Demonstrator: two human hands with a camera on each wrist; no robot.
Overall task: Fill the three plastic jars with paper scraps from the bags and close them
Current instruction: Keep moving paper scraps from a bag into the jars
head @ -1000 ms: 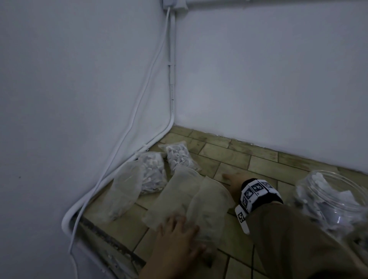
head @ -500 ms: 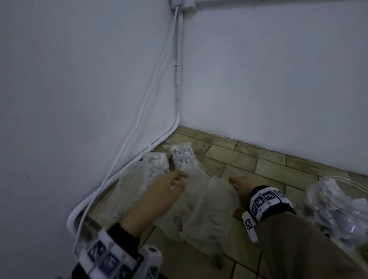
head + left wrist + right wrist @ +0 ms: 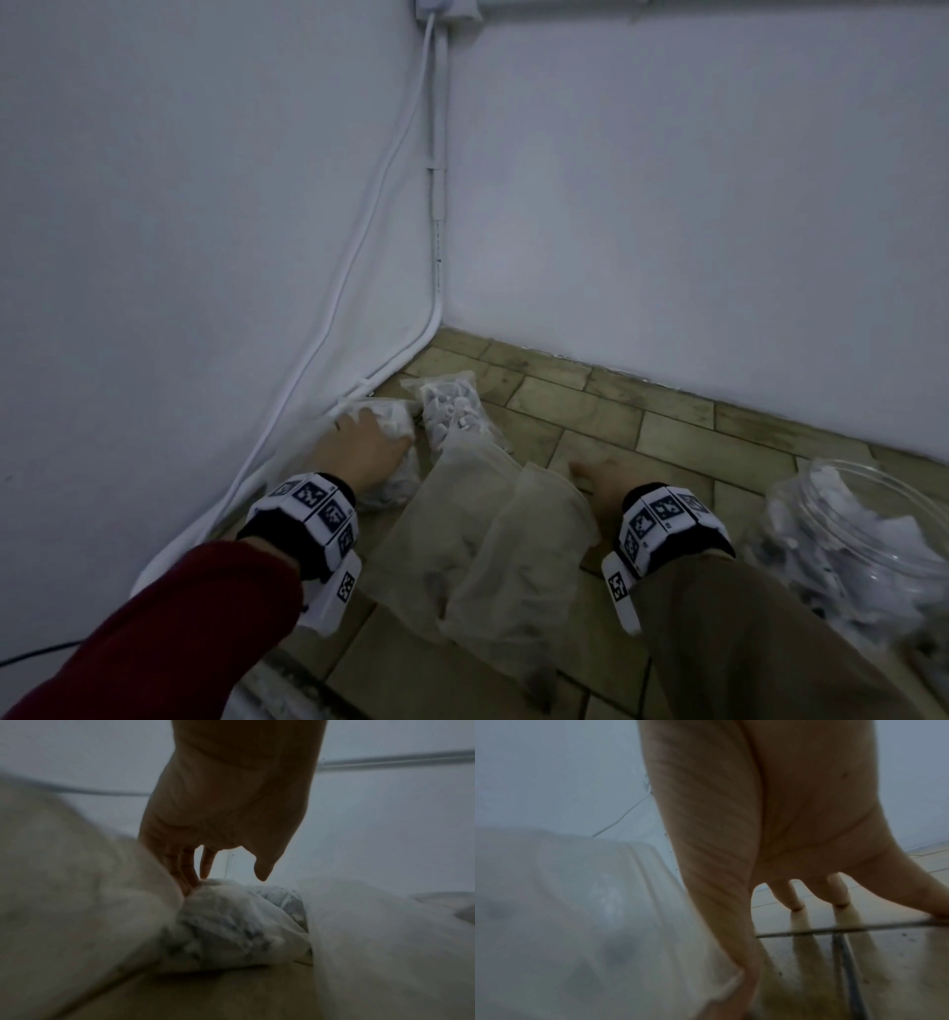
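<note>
My left hand (image 3: 369, 442) lies on a clear bag of white paper scraps (image 3: 398, 480) near the left wall. In the left wrist view its fingers (image 3: 190, 870) reach straight down onto the far side of this bag (image 3: 231, 925), and the thumb stays clear of it. A second full bag (image 3: 452, 406) lies just behind. Two limp, nearly empty bags (image 3: 462, 519) (image 3: 524, 560) lie between my wrists. My right hand (image 3: 598, 475) presses spread fingertips (image 3: 793, 898) on the tiles and holds nothing. An open clear jar (image 3: 785, 519) with scraps inside stands at the right.
The tiled surface (image 3: 642, 426) ends in a corner of two white walls. White cables (image 3: 359, 318) run down the corner and along the left wall's foot. The surface's worn front edge (image 3: 287, 683) is at the lower left.
My left hand has moved forward from the near ends of the limp bags to the full bag by the left wall. The right hand has stayed on the tiles.
</note>
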